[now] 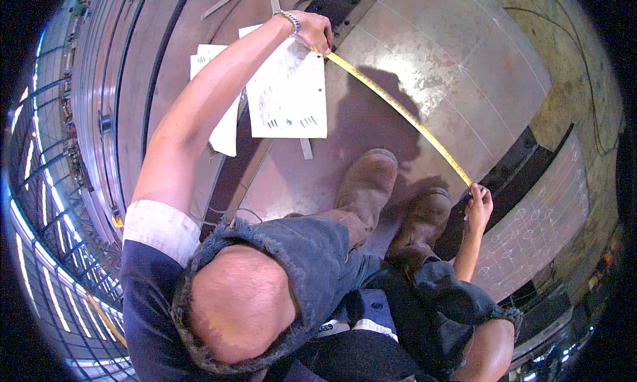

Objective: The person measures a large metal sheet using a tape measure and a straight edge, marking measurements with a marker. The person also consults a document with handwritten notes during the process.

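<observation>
Yellow measuring tape (411,118) drawn out over a steel plate (511,76), a hand at each end; measuring looks under way.
The left hand (313,33), far and left by the white sheet (288,103), has its fingers curled on the tape; the right hand (479,204), nearer and to the right, pinches the other end between thumb and fingertips; the tape runs between them beyond the boots (368,183), though whether it lies flat cannot be told; pale lines already cross the plate's far right part, so some marking seems done; no marker shows in either hand, and whether this length has been read, or how much marking remains, cannot be told.
</observation>
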Action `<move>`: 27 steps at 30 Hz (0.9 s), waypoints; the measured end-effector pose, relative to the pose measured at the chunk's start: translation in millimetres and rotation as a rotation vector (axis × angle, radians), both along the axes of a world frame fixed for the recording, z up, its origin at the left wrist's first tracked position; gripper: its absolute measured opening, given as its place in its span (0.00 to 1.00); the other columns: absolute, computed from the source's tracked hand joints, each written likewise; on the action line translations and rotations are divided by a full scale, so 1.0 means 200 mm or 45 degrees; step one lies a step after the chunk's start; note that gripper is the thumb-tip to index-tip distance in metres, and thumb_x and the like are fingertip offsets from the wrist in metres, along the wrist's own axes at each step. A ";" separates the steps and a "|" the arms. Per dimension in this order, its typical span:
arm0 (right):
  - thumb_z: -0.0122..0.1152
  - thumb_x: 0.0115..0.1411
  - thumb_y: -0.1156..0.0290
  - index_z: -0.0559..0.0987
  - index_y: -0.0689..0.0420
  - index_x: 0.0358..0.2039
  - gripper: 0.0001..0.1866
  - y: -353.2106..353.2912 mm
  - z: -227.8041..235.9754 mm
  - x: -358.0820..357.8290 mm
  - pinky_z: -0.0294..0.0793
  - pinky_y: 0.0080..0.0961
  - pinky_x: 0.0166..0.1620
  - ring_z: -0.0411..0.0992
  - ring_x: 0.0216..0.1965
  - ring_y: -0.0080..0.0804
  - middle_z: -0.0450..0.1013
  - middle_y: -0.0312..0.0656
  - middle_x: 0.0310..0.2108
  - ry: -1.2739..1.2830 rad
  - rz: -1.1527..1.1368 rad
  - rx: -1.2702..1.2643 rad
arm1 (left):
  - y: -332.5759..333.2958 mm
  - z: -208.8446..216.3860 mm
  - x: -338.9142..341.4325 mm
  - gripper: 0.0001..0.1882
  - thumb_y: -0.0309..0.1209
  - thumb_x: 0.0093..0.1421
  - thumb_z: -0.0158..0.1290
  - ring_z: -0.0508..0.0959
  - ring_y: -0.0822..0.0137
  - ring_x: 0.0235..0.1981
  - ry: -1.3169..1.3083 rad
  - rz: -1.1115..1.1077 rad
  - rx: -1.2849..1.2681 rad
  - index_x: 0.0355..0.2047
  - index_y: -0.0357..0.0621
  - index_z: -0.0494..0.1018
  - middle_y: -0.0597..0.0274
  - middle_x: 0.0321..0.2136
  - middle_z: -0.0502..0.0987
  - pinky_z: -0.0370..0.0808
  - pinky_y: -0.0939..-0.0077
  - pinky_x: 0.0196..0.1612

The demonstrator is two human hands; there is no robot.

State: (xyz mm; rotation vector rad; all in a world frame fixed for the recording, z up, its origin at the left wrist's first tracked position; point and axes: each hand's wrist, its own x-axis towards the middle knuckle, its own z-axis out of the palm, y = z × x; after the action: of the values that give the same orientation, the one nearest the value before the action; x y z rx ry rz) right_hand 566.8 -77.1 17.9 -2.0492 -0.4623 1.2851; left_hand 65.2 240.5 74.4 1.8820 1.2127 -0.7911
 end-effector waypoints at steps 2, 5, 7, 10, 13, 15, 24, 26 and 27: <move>0.65 0.61 0.63 0.76 0.53 0.33 0.09 -0.01 -0.01 0.02 0.52 0.14 0.17 0.57 0.15 0.11 0.67 0.27 0.21 0.028 0.000 -0.004 | 0.02 -0.01 -0.02 0.17 0.43 0.53 0.61 0.81 0.66 0.32 -0.029 0.025 -0.076 0.38 0.45 0.83 0.61 0.29 0.83 0.76 0.68 0.37; 0.64 0.61 0.63 0.77 0.54 0.33 0.09 0.00 -0.02 0.03 0.52 0.13 0.17 0.56 0.15 0.11 0.67 0.27 0.21 -0.062 0.075 -0.048 | 0.02 -0.02 -0.03 0.17 0.43 0.53 0.61 0.81 0.66 0.32 -0.040 0.056 -0.113 0.38 0.45 0.83 0.62 0.30 0.83 0.76 0.68 0.38; 0.64 0.61 0.63 0.77 0.54 0.33 0.09 0.01 0.01 -0.01 0.52 0.13 0.17 0.56 0.15 0.11 0.66 0.26 0.21 -0.065 0.048 -0.039 | 0.01 0.01 0.00 0.17 0.43 0.54 0.61 0.81 0.66 0.33 -0.018 0.047 -0.082 0.38 0.45 0.83 0.62 0.30 0.83 0.76 0.69 0.38; 0.64 0.62 0.63 0.77 0.54 0.33 0.09 0.02 0.04 -0.02 0.52 0.13 0.17 0.56 0.15 0.11 0.66 0.26 0.21 -0.039 0.038 -0.017 | 0.00 0.02 0.02 0.17 0.43 0.54 0.61 0.81 0.65 0.33 0.021 0.023 -0.034 0.38 0.45 0.83 0.62 0.31 0.84 0.76 0.69 0.38; 0.64 0.62 0.63 0.77 0.54 0.33 0.09 0.03 0.05 -0.03 0.52 0.13 0.16 0.56 0.14 0.11 0.67 0.27 0.21 -0.045 0.037 -0.023 | 0.02 0.01 0.00 0.17 0.43 0.55 0.61 0.81 0.65 0.34 -0.003 0.037 -0.072 0.38 0.45 0.83 0.62 0.31 0.84 0.76 0.68 0.39; 0.64 0.61 0.63 0.77 0.54 0.33 0.09 0.03 0.05 -0.03 0.52 0.13 0.16 0.56 0.14 0.12 0.67 0.27 0.21 -0.048 0.034 -0.023 | 0.03 -0.01 0.00 0.17 0.43 0.55 0.61 0.81 0.65 0.34 -0.027 0.045 -0.126 0.38 0.45 0.83 0.62 0.31 0.84 0.76 0.68 0.39; 0.64 0.61 0.62 0.77 0.54 0.34 0.10 0.02 0.02 -0.01 0.52 0.15 0.17 0.56 0.15 0.12 0.68 0.27 0.22 -0.044 0.031 -0.001 | 0.04 -0.02 0.01 0.18 0.47 0.56 0.60 0.80 0.65 0.33 0.068 -0.019 -0.092 0.37 0.47 0.83 0.62 0.30 0.83 0.76 0.66 0.38; 0.64 0.61 0.61 0.77 0.54 0.34 0.10 0.01 0.00 0.00 0.52 0.15 0.17 0.56 0.15 0.12 0.68 0.27 0.22 -0.037 0.032 0.006 | 0.05 -0.02 0.01 0.20 0.49 0.56 0.60 0.81 0.64 0.33 0.060 -0.031 -0.074 0.37 0.47 0.83 0.62 0.30 0.83 0.76 0.65 0.38; 0.64 0.61 0.61 0.77 0.54 0.34 0.10 0.01 0.00 0.00 0.52 0.15 0.17 0.56 0.15 0.12 0.68 0.27 0.22 -0.043 0.040 -0.003 | 0.05 -0.02 0.00 0.20 0.50 0.56 0.60 0.81 0.63 0.33 0.058 -0.038 -0.066 0.37 0.47 0.83 0.62 0.30 0.83 0.76 0.65 0.39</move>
State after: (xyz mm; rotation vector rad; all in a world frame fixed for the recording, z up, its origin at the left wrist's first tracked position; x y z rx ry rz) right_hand 567.0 -75.6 18.6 -2.0762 -0.5099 1.2716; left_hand 66.0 250.3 70.3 1.8535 1.1829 -0.8775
